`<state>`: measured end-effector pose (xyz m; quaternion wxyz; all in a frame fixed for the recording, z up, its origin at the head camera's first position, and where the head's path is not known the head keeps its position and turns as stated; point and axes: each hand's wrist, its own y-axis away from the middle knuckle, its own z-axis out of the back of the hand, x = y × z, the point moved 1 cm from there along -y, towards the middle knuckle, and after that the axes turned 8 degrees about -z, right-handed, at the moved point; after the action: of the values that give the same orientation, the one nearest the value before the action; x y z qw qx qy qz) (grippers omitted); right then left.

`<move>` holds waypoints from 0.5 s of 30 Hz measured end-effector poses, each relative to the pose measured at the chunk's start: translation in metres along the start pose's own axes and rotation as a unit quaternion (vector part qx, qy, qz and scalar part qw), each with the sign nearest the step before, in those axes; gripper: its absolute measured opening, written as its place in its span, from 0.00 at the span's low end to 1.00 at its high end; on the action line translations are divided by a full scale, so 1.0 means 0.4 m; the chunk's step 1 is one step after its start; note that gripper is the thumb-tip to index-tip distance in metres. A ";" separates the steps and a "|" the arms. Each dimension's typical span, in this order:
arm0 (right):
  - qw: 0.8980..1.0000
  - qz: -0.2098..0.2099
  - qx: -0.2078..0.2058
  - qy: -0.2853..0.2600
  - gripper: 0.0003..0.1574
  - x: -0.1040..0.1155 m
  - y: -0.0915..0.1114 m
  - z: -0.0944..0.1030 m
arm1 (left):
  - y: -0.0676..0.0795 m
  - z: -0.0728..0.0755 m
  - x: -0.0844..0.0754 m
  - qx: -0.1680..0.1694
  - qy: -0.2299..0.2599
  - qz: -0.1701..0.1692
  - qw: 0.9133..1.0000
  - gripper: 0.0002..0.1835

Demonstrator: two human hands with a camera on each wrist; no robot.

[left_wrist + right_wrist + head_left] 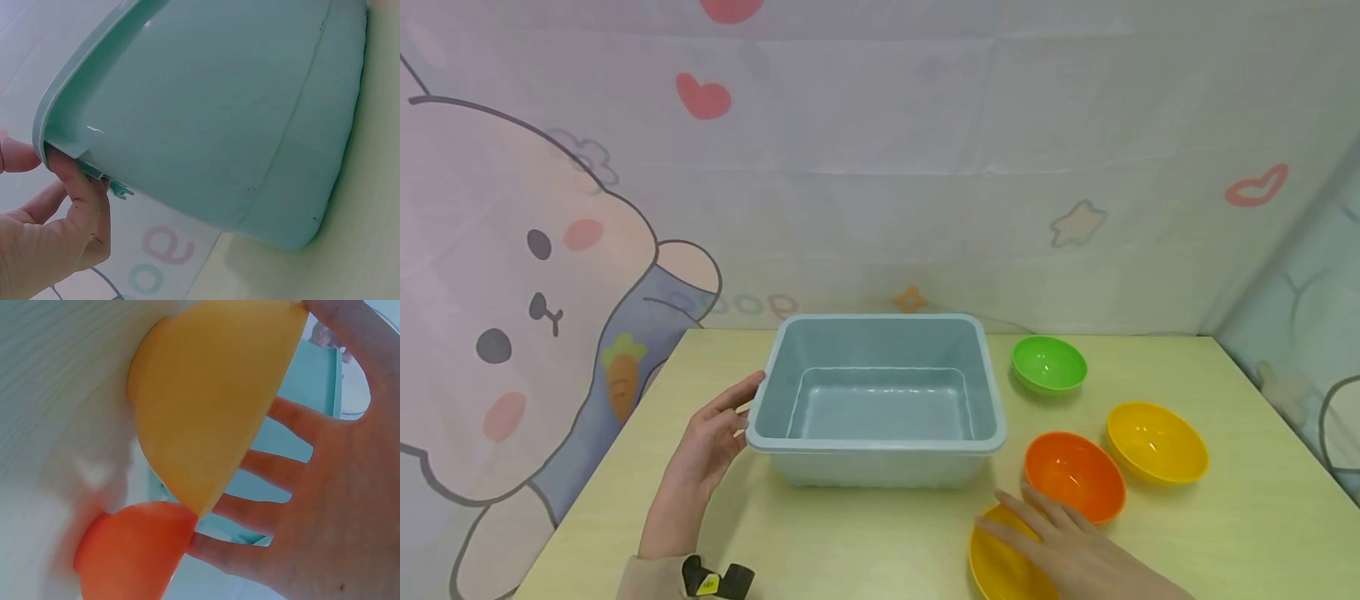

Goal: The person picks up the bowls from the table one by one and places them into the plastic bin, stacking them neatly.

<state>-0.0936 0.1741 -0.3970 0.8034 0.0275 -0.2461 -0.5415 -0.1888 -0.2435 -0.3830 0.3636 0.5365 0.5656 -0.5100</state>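
A pale blue-green plastic basin (880, 468) stands upright on the table, its inside bare. At its left rim, my left hand (703, 446) pinches the edge, and the left wrist view has the thumb and a bent finger (78, 187) on either side of that lip. My right hand (1078, 550) spreads over a dark yellow bowl (1000, 571) at the table's front. Its fingers stretch fairly straight across the bowl's opening, with the thumb at the rim in the right wrist view. An orange bowl (1075, 475) sits right beside that bowl, near my fingertips.
Farther right lies a brighter yellow bowl (1157, 442), and a green bowl (1048, 367) sits behind, near the basin's right side. The pale wooden table (1247, 533) ends at a cartoon-printed cloth (880, 208) at the back. A black strap device (718, 579) is on my left wrist.
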 end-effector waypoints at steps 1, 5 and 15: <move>1.000 -0.001 0.002 0.000 0.51 0.000 -0.001 -0.001 | 0.000 0.000 0.000 0.001 0.000 0.000 1.000 0.30; 1.000 0.001 0.005 0.007 0.51 -0.004 -0.003 -0.003 | -0.002 0.001 0.000 0.003 0.003 0.004 1.000 0.30; 0.999 0.019 -0.020 0.042 0.53 0.000 -0.003 0.001 | -0.003 0.001 -0.002 0.007 0.016 0.007 1.000 0.29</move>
<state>-0.0948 0.1737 -0.3968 0.8236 0.0290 -0.2018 -0.5292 -0.1898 -0.2440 -0.3823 0.3545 0.5511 0.5636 -0.5029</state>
